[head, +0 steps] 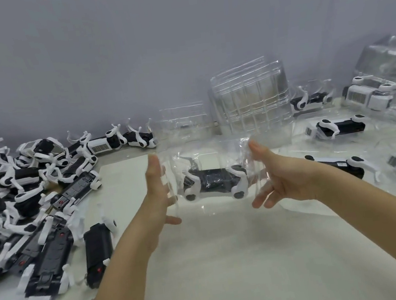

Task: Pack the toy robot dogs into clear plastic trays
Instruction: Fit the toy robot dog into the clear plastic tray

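A clear plastic tray [205, 154] is held just above the white tabletop [232, 259], grasped at its sides by the left hand [158, 188] and the right hand [274, 177], with one black-and-white toy robot dog [213, 182] lying inside it. A heap of loose toy dogs [20, 200] is spread at the left, and filled clear trays [333, 128], a dog in each, are laid at the right. A stack of empty clear trays [251, 101] is stood farthest back.

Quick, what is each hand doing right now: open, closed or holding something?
Left hand: grips the left side of the clear plastic tray, with a toy robot dog inside.
Right hand: grips the tray's right side.
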Demonstrator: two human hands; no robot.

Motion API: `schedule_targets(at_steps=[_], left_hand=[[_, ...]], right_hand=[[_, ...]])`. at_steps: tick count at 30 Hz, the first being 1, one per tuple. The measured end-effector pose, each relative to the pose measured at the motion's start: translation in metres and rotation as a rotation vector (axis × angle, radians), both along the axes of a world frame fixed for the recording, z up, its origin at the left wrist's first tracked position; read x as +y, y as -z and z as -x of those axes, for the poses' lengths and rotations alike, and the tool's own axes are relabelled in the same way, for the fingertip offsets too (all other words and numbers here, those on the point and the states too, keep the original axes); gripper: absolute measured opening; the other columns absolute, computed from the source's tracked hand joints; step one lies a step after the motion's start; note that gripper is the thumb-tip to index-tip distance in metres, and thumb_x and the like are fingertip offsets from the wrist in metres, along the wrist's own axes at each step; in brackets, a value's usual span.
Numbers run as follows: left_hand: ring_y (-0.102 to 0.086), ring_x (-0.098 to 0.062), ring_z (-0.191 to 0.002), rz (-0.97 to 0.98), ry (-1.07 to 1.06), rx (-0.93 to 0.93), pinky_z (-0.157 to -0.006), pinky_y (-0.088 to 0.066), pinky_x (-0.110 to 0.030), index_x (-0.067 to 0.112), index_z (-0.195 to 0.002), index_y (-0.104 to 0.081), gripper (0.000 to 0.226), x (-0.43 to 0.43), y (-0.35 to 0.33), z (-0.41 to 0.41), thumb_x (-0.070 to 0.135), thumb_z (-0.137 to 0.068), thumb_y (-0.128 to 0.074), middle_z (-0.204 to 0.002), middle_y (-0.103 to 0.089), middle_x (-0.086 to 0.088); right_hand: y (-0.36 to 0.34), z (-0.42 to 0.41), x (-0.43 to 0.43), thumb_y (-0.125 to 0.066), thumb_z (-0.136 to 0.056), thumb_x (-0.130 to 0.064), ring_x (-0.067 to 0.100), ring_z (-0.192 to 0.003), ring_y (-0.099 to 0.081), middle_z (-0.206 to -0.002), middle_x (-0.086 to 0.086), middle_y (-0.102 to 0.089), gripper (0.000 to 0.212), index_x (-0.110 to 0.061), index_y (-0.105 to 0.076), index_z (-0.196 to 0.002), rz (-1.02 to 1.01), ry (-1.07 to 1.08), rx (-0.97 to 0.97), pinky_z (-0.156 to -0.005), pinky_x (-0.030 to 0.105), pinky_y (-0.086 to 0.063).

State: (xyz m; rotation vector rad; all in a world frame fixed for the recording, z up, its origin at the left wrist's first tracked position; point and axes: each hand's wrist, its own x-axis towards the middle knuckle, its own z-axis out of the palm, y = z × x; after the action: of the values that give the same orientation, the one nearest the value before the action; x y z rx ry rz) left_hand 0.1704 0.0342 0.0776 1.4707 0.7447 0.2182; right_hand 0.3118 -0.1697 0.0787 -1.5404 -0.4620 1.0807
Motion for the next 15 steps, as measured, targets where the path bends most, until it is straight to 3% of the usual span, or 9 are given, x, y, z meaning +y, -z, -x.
schedule_targets(at_steps=[2,4,7,8,9,11,13,15], left_hand=[[-0.047,-0.035,-0.130,0.186,0.070,-0.109,-0.080,-0.052,-0.053,0.033,-0.140,-0.049,0.101,0.015,-0.002,0.009,0.094,-0.069,-0.011,-0.146,-0.046,-0.012],[-0.046,-0.037,-0.131,0.386,0.174,-0.250,-0.088,-0.050,-0.062,0.028,-0.124,-0.064,0.098,0.026,-0.004,0.020,0.094,-0.065,-0.023,-0.134,-0.053,-0.015],[-0.060,-0.029,-0.108,0.496,0.161,-0.388,-0.085,-0.049,-0.059,0.017,-0.094,-0.067,0.054,0.024,-0.003,0.019,0.066,-0.074,-0.058,-0.113,-0.059,-0.013],[-0.064,-0.024,-0.100,0.443,0.112,-0.395,-0.083,-0.051,-0.052,0.017,-0.095,-0.064,0.041,0.020,-0.002,0.016,0.053,-0.076,-0.064,-0.112,-0.060,-0.009],[-0.066,-0.019,-0.093,0.373,0.077,-0.376,-0.080,-0.051,-0.047,0.017,-0.106,-0.062,0.042,0.015,0.000,0.012,0.044,-0.074,-0.070,-0.112,-0.061,-0.004],[-0.070,-0.013,-0.090,0.287,0.073,-0.309,-0.081,-0.050,-0.041,0.027,-0.134,-0.050,0.073,0.008,0.004,0.006,0.037,-0.068,-0.081,-0.117,-0.063,0.005],[-0.068,-0.003,-0.093,0.240,0.143,-0.267,-0.083,-0.051,-0.038,0.051,-0.138,-0.040,0.089,0.004,0.007,0.008,0.035,-0.062,-0.085,-0.122,-0.058,0.017],[-0.056,0.003,-0.112,0.152,0.224,-0.239,-0.090,-0.047,-0.037,0.067,-0.134,-0.034,0.093,0.004,0.009,0.011,0.038,-0.060,-0.083,-0.133,-0.046,0.028]], right_hand=[[-0.002,0.002,-0.007,-0.072,-0.052,-0.083,0.037,-0.085,-0.071,-0.135,0.009,-0.048,0.078,-0.049,-0.048,-0.117,-0.118,-0.026,-0.031,-0.061,0.039,-0.058],[0.001,0.003,-0.014,-0.080,-0.059,-0.059,0.032,-0.088,-0.070,-0.140,0.002,-0.045,0.073,-0.050,-0.051,-0.125,-0.239,-0.043,-0.036,-0.067,0.046,-0.058],[0.006,0.016,-0.013,-0.068,-0.057,-0.050,0.016,-0.093,-0.066,-0.151,-0.021,-0.023,0.068,-0.060,-0.051,-0.121,-0.324,0.086,-0.013,-0.072,0.044,-0.058],[0.010,0.022,-0.009,-0.068,-0.059,-0.049,0.007,-0.102,-0.060,-0.151,-0.025,-0.020,0.067,-0.065,-0.047,-0.120,-0.304,0.153,-0.079,-0.079,0.040,-0.056],[0.014,0.028,-0.004,-0.069,-0.064,-0.046,-0.005,-0.110,-0.054,-0.153,-0.028,-0.017,0.070,-0.070,-0.039,-0.122,-0.288,0.206,-0.189,-0.085,0.035,-0.050],[0.021,0.035,0.005,-0.069,-0.074,-0.037,-0.020,-0.113,-0.049,-0.149,-0.038,-0.016,0.078,-0.074,-0.025,-0.127,-0.356,0.256,-0.326,-0.096,0.033,-0.044],[0.026,0.034,0.008,-0.069,-0.081,-0.023,-0.017,-0.124,-0.042,-0.136,-0.050,-0.020,0.084,-0.071,-0.020,-0.129,-0.445,0.292,-0.323,-0.112,0.041,-0.037],[0.026,0.032,0.007,-0.068,-0.080,-0.013,-0.013,-0.134,-0.034,-0.134,-0.049,-0.024,0.086,-0.061,-0.022,-0.134,-0.490,0.298,-0.291,-0.116,0.037,-0.033]])
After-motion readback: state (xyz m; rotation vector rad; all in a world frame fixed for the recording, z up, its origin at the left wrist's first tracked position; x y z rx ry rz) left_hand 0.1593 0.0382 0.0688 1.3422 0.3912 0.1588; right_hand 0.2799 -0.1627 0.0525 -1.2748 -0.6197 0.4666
